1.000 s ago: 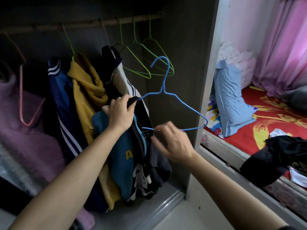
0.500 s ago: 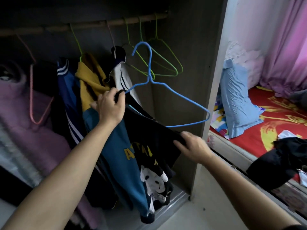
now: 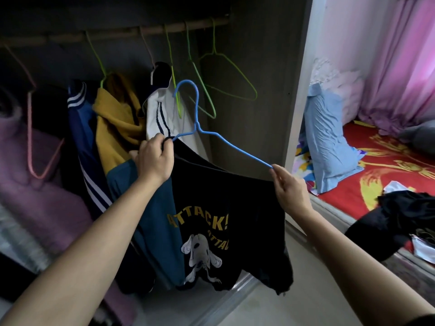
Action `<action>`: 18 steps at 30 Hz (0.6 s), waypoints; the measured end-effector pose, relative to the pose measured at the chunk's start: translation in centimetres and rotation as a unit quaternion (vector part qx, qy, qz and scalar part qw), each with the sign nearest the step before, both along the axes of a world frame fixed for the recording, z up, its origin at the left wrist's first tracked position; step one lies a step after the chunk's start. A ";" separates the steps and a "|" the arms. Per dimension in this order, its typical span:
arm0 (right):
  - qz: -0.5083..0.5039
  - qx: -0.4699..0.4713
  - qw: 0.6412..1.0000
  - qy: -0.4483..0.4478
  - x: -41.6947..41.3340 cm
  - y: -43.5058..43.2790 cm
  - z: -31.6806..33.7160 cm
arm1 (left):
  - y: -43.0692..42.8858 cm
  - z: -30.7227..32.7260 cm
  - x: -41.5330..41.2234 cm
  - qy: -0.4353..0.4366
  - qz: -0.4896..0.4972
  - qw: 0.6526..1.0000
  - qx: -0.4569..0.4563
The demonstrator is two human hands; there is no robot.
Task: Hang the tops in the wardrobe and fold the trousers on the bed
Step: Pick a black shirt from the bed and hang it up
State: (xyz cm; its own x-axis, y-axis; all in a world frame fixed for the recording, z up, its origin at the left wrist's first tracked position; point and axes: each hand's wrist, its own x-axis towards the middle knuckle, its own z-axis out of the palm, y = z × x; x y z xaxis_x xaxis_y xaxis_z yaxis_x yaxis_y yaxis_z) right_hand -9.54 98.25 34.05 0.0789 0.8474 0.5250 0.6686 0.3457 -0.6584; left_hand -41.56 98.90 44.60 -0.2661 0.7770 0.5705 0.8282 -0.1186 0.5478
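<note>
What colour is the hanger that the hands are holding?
The hanger is blue, shown best in the head view.

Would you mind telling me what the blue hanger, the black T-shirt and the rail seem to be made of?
The blue hanger looks like plastic-coated wire: thin, twisted at the neck, smooth blue. The black T-shirt seems a soft knit, likely cotton: it drapes in folds and carries a print. The rail may be wood: pale brown, rough, slightly uneven.
</note>
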 end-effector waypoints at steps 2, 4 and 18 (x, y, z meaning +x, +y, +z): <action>0.023 0.000 0.999 -0.024 0.4 0.0 0.1 | 0.0 0.1 1.0 -0.001 0.008 1.000 0.010; 0.028 0.007 0.999 -0.030 0.6 0.1 0.1 | 0.1 0.1 1.8 0.009 0.019 1.000 0.023; 0.098 0.043 0.994 -0.013 1.8 -2.4 -0.1 | 1.0 1.8 1.9 -0.129 0.115 0.985 0.015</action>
State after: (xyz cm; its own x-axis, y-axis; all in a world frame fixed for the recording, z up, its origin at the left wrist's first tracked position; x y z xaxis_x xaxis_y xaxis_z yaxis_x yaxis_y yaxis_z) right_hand -7.79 95.84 33.99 -0.0972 0.7968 0.5964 0.5987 0.5255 -0.6045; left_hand -39.62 99.88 46.41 -0.5723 0.6630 0.4826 0.6690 0.0372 0.7423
